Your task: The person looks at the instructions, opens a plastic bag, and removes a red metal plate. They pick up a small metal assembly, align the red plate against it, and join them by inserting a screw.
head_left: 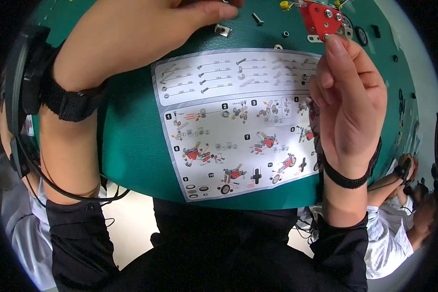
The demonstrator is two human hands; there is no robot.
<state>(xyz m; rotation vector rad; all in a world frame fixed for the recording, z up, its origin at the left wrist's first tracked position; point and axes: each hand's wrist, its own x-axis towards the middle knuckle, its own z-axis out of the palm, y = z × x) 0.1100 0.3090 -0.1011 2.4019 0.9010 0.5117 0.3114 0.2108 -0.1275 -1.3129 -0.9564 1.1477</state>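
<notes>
1. We look down on a green tabletop (131, 146), its far edge cut off above; seated people show dimly at both sides.
2. One printed instruction sheet (238, 131) lies on it, its right part hidden behind our right hand.
3. Our left hand (153, 24) reaches past the upper edge; most fingers are cut off, so we cannot tell its grip.
4. Our right hand (350, 92) pinches with thumb and forefinger at the lower corner of one red perforated piece (318, 19), which rises just above the fingertips.
5. We count one black wheel (360, 36) right of it, another partly covered behind.
6. Near the sheet's top we count one metal bracket (223, 30), one screw (258, 19) and one nut (285, 34).
</notes>
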